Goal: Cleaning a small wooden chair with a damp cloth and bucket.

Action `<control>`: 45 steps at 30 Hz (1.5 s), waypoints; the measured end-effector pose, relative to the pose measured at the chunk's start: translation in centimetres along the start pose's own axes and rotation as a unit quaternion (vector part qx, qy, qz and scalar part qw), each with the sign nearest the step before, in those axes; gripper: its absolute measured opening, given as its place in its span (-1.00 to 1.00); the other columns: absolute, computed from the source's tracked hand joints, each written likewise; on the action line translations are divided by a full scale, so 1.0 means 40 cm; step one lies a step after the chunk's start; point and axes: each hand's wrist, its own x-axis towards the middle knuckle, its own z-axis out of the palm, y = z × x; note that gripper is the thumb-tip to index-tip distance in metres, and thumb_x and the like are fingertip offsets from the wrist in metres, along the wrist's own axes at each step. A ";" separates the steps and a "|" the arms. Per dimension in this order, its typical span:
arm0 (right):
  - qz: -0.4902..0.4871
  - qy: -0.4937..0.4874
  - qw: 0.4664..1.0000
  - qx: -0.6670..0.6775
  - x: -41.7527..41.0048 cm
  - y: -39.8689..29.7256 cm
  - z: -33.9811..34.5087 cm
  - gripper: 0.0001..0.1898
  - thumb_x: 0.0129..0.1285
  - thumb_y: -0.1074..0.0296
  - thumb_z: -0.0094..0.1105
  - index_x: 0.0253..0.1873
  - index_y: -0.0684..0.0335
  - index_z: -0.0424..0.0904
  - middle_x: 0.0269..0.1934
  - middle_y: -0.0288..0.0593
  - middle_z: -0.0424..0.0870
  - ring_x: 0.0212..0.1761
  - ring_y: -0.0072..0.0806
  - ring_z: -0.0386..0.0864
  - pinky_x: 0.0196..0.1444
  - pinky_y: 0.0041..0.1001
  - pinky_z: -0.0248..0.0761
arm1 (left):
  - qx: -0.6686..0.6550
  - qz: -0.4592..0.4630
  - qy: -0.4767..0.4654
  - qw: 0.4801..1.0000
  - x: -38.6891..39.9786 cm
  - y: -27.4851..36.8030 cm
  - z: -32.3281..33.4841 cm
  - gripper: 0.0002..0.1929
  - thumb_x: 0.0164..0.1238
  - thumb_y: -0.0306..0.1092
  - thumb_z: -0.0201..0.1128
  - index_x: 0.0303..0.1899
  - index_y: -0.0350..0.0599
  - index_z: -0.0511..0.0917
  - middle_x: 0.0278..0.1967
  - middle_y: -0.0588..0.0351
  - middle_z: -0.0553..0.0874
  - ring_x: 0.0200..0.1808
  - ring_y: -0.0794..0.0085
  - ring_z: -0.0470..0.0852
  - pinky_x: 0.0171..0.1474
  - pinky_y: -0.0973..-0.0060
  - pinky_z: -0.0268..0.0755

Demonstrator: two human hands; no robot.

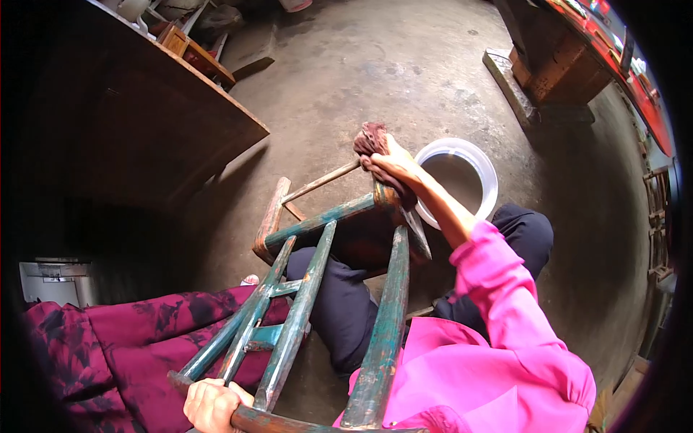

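Observation:
A worn wooden chair with chipped green paint [306,303] lies tilted across the person's lap, its backrest towards the person and its legs pointing away. My left hand [212,405] is closed around the top rail of the backrest at the lower left. My right hand [391,162] grips a wet-looking brownish-red cloth [371,139] and presses it around a chair leg near the seat corner. Beside the right forearm, a white plastic bucket [489,181] with dark liquid in it stands on the floor. The leg under the cloth is partly hidden.
A large dark wooden panel or table [178,108] fills the upper left. At the upper right, a table with a red top [639,103] holds several items. Maroon patterned fabric [157,335] lies at the lower left. Concrete floor [346,81] surrounds the bucket.

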 end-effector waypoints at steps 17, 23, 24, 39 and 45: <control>0.108 0.017 0.985 -0.130 0.250 0.096 0.033 -0.17 0.04 0.05 0.42 0.30 0.34 0.17 0.03 0.31 0.62 0.09 0.03 0.63 0.11 -0.15 0.54 | -0.126 0.002 0.063 0.990 0.018 -0.075 0.040 -0.85 0.05 -0.36 0.28 -0.51 -0.25 0.57 -0.67 0.05 0.54 -0.65 0.23 0.56 -0.48 0.39 0.48; 0.074 -0.043 0.991 -0.104 0.041 -0.017 0.000 -0.16 0.02 0.12 0.33 0.28 0.49 0.09 -0.07 0.42 0.61 0.01 0.15 0.63 0.05 -0.11 0.53 | -0.182 0.029 0.023 0.983 0.032 -0.054 0.034 -0.76 0.14 -0.27 0.30 -0.50 -0.29 0.60 -0.65 0.04 0.62 -0.63 0.21 0.61 -0.49 0.38 0.50; 0.070 -0.116 0.986 -0.092 -0.018 -0.123 0.038 -0.16 0.04 0.15 0.30 0.32 0.46 0.05 -0.04 0.47 0.57 0.05 0.24 0.58 0.09 -0.03 0.49 | -0.162 0.027 0.015 0.986 0.021 -0.012 -0.029 -0.75 0.16 -0.25 0.31 -0.50 -0.30 0.61 -0.65 0.04 0.63 -0.63 0.21 0.62 -0.49 0.38 0.50; 0.180 0.014 0.945 -0.274 0.009 0.084 0.006 -0.31 0.13 0.25 0.36 0.31 0.21 0.21 0.17 0.37 0.42 0.20 0.29 0.48 0.15 0.03 0.46 | -0.026 0.001 -0.040 0.999 0.130 0.062 0.030 -0.83 -0.05 -0.66 0.32 -0.54 -0.08 0.58 -0.66 0.14 0.54 -0.63 0.25 0.55 -0.47 0.36 0.49; 0.132 0.025 0.974 -0.182 0.005 0.147 -0.032 -0.16 0.07 0.07 0.37 0.38 0.26 0.13 -0.04 0.44 0.59 0.04 0.29 0.59 0.10 -0.01 0.50 | -0.063 -0.120 0.187 0.973 0.171 0.120 0.103 -0.82 -0.07 -0.69 0.32 -0.53 -0.10 0.58 -0.66 0.14 0.53 -0.63 0.25 0.54 -0.45 0.35 0.49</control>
